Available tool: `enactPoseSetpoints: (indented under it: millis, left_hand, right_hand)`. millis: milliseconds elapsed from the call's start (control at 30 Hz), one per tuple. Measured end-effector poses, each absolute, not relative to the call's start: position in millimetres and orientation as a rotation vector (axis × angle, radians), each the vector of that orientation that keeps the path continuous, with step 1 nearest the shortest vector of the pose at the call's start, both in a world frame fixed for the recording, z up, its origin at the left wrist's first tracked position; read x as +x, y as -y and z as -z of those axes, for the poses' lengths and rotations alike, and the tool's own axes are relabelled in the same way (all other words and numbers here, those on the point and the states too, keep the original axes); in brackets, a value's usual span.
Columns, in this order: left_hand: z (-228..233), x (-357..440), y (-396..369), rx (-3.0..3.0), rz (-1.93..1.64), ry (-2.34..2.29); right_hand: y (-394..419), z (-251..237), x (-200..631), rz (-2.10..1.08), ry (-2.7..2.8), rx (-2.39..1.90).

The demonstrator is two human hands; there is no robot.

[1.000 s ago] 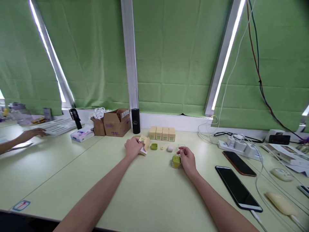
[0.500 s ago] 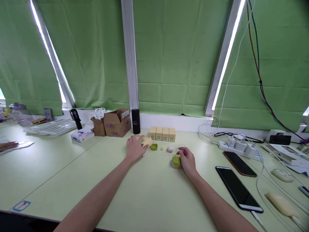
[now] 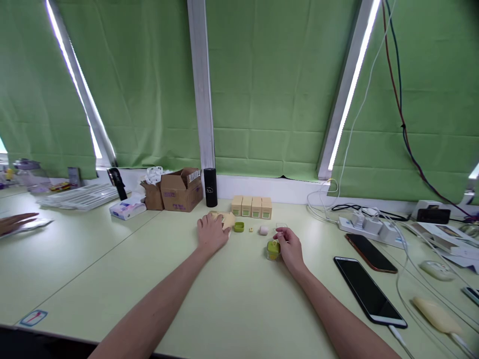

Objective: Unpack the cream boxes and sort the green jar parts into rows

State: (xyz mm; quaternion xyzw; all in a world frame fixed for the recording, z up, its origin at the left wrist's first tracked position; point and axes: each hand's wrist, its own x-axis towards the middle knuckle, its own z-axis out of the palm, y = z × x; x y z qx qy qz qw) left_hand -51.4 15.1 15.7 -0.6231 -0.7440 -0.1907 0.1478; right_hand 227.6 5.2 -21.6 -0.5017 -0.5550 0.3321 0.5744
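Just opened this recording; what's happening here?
A person sits both hands at a pale table. The left hand is spread over a tan box; the right hand is beside a small green-topped container, its exact grip unclear. Between the hands lie a green dish and a pale pink piece. Four small boxes stand in a row behind.
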Motion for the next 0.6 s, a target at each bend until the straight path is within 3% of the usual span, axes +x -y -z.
enactPoseSetpoints:
  millis: [333,600]
  left_hand:
    - [-24,-37,-6,-1.843,0.714,2.025]
    - [-33,20,27,-2.756,0.829,1.672]
  right_hand:
    - [-8,24,229,-0.764,1.279,-1.156]
    - [-13,26,231,-0.776,1.258,-1.137]
